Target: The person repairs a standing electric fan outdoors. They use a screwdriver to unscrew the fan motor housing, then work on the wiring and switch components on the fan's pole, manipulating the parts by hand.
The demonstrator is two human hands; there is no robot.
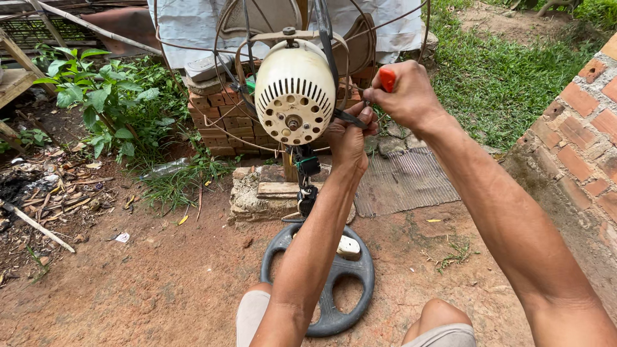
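Note:
A cream fan motor housing (294,93) with vent slots faces me, mounted on a thin stem above a dark round base (334,283) on the dirt. A wire fan guard (225,77) rings it from behind. My left hand (350,138) reaches up from below and grips the right side of the motor at a dark part. My right hand (405,96) is closed around a red-handled screwdriver (387,78), its shaft pointing left toward the motor's right edge. My knees show at the bottom.
A stack of red bricks (215,115) and a concrete block (257,193) stand behind the fan. A brick wall (578,141) runs along the right. Green plants (103,96) and debris lie at left, a corrugated sheet (402,183) and grass (501,77) behind.

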